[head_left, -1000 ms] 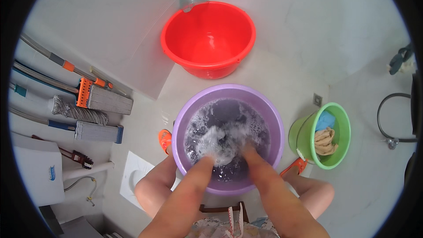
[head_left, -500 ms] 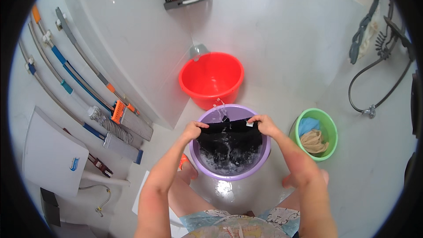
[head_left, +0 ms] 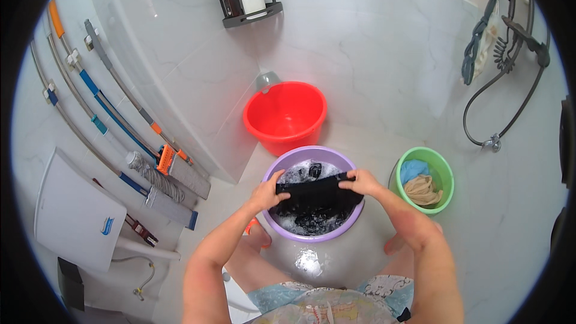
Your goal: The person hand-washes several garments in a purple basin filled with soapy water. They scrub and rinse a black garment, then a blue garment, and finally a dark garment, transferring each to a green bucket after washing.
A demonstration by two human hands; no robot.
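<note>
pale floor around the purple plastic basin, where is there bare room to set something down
Pale floor shows bare between the round red plastic tub, round purple plastic basin and round green plastic bucket; another patch, shiny, lies nearer, between the person's feet. Crowded: left, by the grey-headed mops, and between tub and basin.

From my end, I can make out no readable words. On the left, a white tank (head_left: pixel 78 213) carries a small blue logo (head_left: pixel 107 226) by its right edge, too small for me to read. On the far shelf (head_left: pixel 255 17), the white pump bottle (head_left: pixel 252 1) shows print, too fine for me to read.
</note>
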